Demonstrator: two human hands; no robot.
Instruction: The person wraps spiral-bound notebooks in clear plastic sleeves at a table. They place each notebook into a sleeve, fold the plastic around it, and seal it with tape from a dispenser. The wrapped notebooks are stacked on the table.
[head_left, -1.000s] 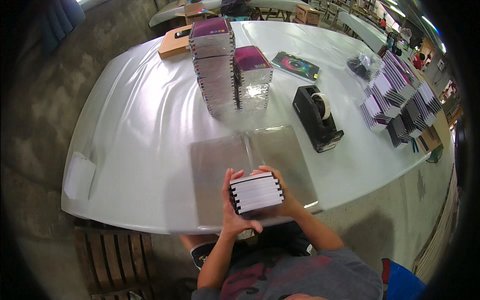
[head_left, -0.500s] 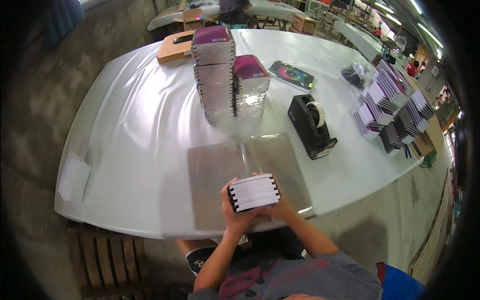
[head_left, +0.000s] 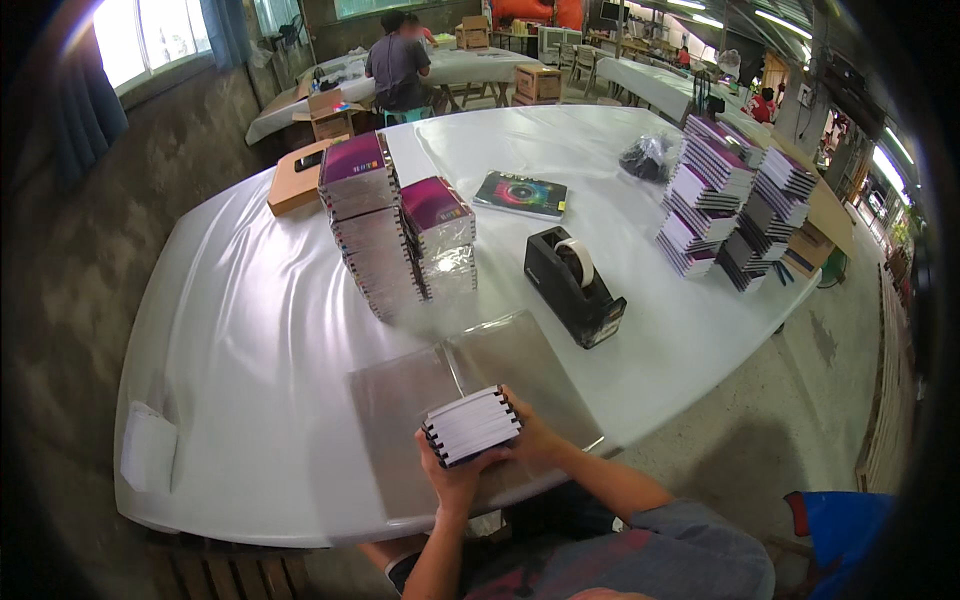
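Both hands hold a small stack of spiral-bound notebooks (head_left: 470, 426) on edge, white page edges facing me, above the near edge of the white table (head_left: 250, 330). My left hand (head_left: 452, 478) grips it from below and on the left. My right hand (head_left: 532, 437) clasps its right side. Under the stack lie two clear plastic sheets (head_left: 400, 400) side by side on the table.
Two tall stacks of wrapped purple-topped notebooks (head_left: 395, 235) stand mid-table. A black tape dispenser (head_left: 575, 285) sits to the right, a colourful booklet (head_left: 520, 193) beyond it, more notebook piles (head_left: 735, 205) far right, a cardboard box (head_left: 298, 180) far left. A person sits at another table (head_left: 400, 65).
The view has tilted up, showing more of the room. The notebook stack stays in both hands at the table's near edge, slightly lower in view.
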